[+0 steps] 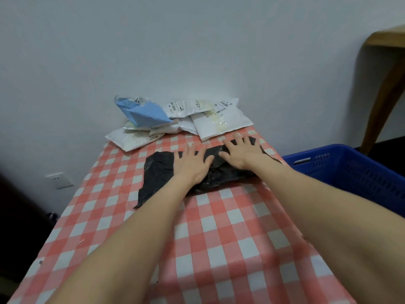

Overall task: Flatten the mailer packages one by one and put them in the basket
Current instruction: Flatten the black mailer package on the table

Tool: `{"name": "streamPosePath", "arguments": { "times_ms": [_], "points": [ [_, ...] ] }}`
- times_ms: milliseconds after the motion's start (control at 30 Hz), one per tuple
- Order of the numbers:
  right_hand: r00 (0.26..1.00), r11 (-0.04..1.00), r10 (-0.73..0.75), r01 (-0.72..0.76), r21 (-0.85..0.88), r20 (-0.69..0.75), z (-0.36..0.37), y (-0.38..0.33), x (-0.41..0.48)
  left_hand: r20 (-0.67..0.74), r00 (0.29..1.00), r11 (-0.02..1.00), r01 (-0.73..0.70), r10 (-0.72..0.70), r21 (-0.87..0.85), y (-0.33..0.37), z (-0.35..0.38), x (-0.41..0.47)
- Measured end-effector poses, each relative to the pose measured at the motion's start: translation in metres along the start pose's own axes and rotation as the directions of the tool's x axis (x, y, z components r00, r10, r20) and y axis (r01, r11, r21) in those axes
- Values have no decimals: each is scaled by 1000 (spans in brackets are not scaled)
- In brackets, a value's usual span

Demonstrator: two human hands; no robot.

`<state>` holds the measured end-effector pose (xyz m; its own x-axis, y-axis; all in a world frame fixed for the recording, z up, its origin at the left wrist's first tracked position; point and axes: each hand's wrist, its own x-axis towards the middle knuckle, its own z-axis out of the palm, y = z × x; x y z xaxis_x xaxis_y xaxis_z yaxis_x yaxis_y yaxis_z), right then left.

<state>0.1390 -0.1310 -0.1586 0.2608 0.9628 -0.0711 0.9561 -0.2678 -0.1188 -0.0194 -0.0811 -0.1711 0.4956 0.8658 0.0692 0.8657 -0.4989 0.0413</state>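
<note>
You're in the flattening step. Both hands, left hand [192, 164] and right hand [238, 153], lie palm-down with fingers spread wide and straight on the black mailer [157, 172]. It sits mid-desk [219, 238], just short of the pile of mailers [186, 115] at 12 o'clock by the wall. The mailer looks lumpy near your right wrist. Next, I judge, smooth outward to push the air out, then grip an edge and carry it to the blue basket [355, 178] at 3 o'clock.

Two bare hands, left hand [192, 164] and right hand [240, 153], press flat on a black mailer [162, 172] on a checked table [219, 227]; white and blue mailers [175, 119] behind, blue basket [355, 172] right.
</note>
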Motion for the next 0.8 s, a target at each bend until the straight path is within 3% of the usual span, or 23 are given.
{"name": "streamPosePath", "arguments": {
  "times_ms": [67, 200, 367, 800],
  "points": [
    [994, 998, -50, 52, 19, -98, -4, -15, -2, -66, 995, 998, 70, -70, 3, -18, -8, -4],
    [990, 991, -134, 133, -28, -43, 5, -43, -2, -16, 987, 986, 158, -159, -51, -44, -15, -11],
    [999, 988, -47, 46, -147, -5, 21, -25, 1, 92, 980, 978, 183, -174, -103, -46, 0, -14],
    [999, 999, 0, 1, -42, 34, 39, -13, 2, 135, 969, 970, 223, -209, -99, -46, 18, -14]
  ]
}}
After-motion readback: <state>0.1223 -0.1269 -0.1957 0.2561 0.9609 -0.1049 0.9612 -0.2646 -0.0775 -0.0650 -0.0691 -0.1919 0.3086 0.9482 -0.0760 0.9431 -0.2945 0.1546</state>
